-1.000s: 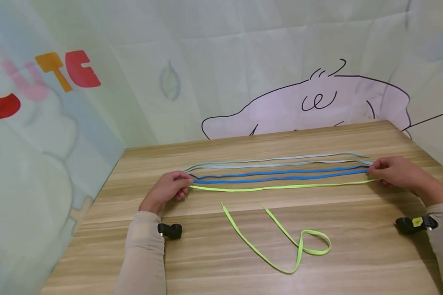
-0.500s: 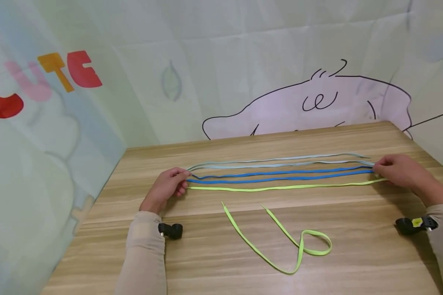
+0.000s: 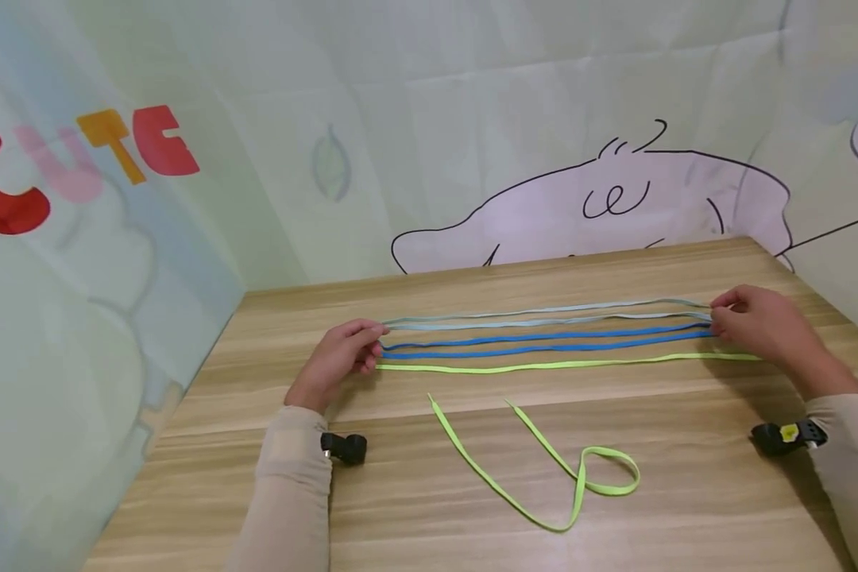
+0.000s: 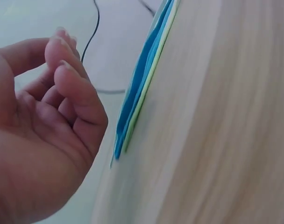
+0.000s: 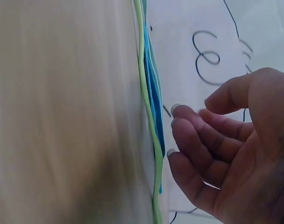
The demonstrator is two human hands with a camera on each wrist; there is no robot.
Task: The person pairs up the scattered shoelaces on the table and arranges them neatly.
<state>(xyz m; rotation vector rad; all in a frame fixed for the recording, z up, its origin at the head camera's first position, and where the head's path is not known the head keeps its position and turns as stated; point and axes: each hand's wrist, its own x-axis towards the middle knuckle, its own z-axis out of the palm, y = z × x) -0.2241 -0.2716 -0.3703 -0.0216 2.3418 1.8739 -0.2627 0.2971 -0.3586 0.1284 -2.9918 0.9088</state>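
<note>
Flat shoelaces lie across the table in the head view. Two light blue strands (image 3: 515, 324) are at the back, two blue strands (image 3: 543, 348) in the middle, and a straight yellow-green shoelace (image 3: 500, 370) in front. My left hand (image 3: 334, 355) hovers by their left ends, fingers loosely curled with nothing between them in the left wrist view, apart from the blue strands (image 4: 135, 95). By the right ends, my right hand (image 3: 765, 330) is raised too; its thumb stands off its bent fingers, which hold nothing beside the yellow-green shoelace (image 5: 145, 98) in the right wrist view.
A second yellow-green shoelace (image 3: 581, 486) lies looped and bent nearer the front of the wooden table (image 3: 400, 508). A printed curtain (image 3: 436, 143) hangs behind the table and at its left side. Each wrist carries a black camera (image 3: 345, 448).
Both hands have let go of the shoelace ends and lifted slightly away from the front, toward the light blue strands. The right end of the straight yellow-green shoelace now lies further right.
</note>
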